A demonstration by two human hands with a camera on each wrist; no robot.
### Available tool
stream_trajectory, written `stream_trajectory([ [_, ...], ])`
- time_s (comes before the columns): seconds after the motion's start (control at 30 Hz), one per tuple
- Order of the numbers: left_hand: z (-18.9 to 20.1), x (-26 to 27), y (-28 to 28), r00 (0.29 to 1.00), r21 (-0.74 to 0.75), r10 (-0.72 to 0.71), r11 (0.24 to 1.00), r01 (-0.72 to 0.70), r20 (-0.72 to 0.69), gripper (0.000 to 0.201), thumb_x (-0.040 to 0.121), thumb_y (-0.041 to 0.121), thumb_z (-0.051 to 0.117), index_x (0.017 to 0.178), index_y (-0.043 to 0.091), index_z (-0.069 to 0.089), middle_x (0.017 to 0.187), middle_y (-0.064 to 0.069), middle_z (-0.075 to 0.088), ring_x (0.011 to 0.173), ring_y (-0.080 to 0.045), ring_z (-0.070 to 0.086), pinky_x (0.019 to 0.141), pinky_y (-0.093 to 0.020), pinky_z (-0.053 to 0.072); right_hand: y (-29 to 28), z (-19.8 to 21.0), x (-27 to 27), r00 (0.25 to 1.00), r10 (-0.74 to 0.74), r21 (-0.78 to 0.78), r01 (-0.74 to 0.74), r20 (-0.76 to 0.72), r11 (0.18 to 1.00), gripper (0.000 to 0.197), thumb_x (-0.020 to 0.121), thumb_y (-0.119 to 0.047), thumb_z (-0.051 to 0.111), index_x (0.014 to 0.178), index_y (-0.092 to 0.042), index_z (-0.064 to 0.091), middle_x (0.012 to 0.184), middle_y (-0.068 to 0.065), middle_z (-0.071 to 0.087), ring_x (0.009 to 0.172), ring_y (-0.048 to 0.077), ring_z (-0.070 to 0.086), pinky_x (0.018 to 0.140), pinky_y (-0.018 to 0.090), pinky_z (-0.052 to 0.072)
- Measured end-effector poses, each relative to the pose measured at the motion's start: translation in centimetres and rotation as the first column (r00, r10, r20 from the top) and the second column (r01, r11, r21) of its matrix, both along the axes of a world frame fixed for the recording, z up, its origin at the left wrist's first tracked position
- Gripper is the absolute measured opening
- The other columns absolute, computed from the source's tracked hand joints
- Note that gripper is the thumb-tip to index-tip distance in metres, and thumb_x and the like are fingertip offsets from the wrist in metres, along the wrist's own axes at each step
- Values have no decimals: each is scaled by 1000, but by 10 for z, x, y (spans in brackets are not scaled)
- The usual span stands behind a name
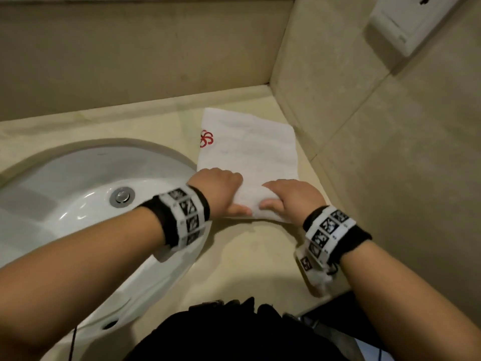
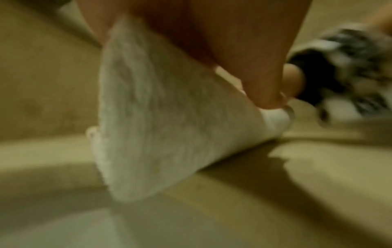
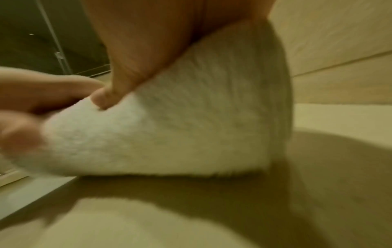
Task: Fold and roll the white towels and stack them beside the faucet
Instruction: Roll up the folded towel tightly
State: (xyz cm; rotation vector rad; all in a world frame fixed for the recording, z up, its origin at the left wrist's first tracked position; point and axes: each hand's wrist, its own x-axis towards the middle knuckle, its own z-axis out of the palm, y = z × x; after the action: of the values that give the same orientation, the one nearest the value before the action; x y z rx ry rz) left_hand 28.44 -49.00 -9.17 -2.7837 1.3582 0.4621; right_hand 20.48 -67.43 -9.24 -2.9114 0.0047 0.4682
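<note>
Rolling is under way at the near end of the white towel, which is lying folded into a long strip on the beige tabletop, just right of the sink and running back toward the corner of the tiled wall. The left hand and the right hand are sitting side by side on the started roll, close together but not touching in the head view. Each is curling its fingers over the top of the roll while its thumb is tucking in against the near side, so both are clamping the cloth. In the left wrist view the left thumb is pressing into the rolled towel, and in the right wrist view the right thumb is bearing down on the thick bulge of towel. A red embroidered flower is showing on the flat part's left edge, farther from the person than the hands.

The terry looks soft, light and springy, so it is likely to be giving way under pressure and loosening as soon as the hold slackens. It does not look slippery; the pile should be catching on itself and on the fingers. The best hold is probably spread across the width of the roll, near both ends, keeping even pressure so that the roll is not coning or skewing toward the sink. The faucet is not visible in any view.
</note>
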Motion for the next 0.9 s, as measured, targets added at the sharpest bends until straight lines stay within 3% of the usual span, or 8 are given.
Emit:
stream_trajectory([
  [0.1,-9,-2,5,973,75,-114,992,100,201,94,68,77,47,135,14,27,121,-8,51,104,-28,51,84,-38,39,-7,1,24,980,-46,161,79,-195,984,46,86,-58,41,114,-24,54,113,2,63,102,22,56,78,30,35],
  [0.17,-8,9,4,990,76,-91,994,83,111,87,71,75,47,132,16,31,118,-8,53,103,-27,53,83,-37,42,-8,0,29,987,-26,100,43,-159,994,48,86,-59,39,114,-23,54,113,3,61,101,23,54,80,33,37],
  [0.27,-3,34,-11,985,88,-35,995,50,-168,72,68,76,48,115,22,44,106,-3,61,89,-23,56,73,-32,42,-7,-4,14,988,92,-100,-80,125,992,66,79,-64,47,128,-20,47,122,6,54,109,27,50,90,37,36],
  [0.37,-2,42,-18,967,115,-14,992,44,-253,73,65,79,47,112,23,46,103,-1,62,84,-21,55,73,-33,45,-5,-7,8,986,121,-106,-108,118,988,76,71,-65,58,130,-18,46,121,6,56,110,27,52,91,36,36],
  [0.53,-7,33,-4,971,39,-139,990,134,194,86,65,75,51,125,14,38,113,-9,52,98,-29,52,78,-38,41,-19,5,55,989,27,150,-4,-148,989,53,76,-60,56,116,-25,54,118,1,60,105,21,54,76,28,33],
  [0.7,-1,54,-15,986,13,-24,1000,27,-167,67,70,69,55,114,20,46,107,-4,60,92,-24,57,71,-29,37,-18,7,50,982,185,-70,-182,36,981,74,70,-67,56,126,-20,48,122,7,56,109,27,51,88,35,36],
  [0.8,0,59,-19,858,68,71,997,-42,-508,68,69,71,56,117,23,48,101,6,59,87,-15,53,71,-27,37,-9,3,40,979,199,-145,-192,34,971,79,66,-70,58,127,-20,48,114,5,60,103,27,55,85,34,36],
  [0.9,1,46,-9,955,-36,41,998,-54,-295,76,65,77,51,119,23,47,106,2,59,93,-21,55,76,-32,44,-9,7,54,983,119,6,-119,-137,993,64,70,-65,58,117,-22,53,111,2,63,100,24,58,82,32,42],
])
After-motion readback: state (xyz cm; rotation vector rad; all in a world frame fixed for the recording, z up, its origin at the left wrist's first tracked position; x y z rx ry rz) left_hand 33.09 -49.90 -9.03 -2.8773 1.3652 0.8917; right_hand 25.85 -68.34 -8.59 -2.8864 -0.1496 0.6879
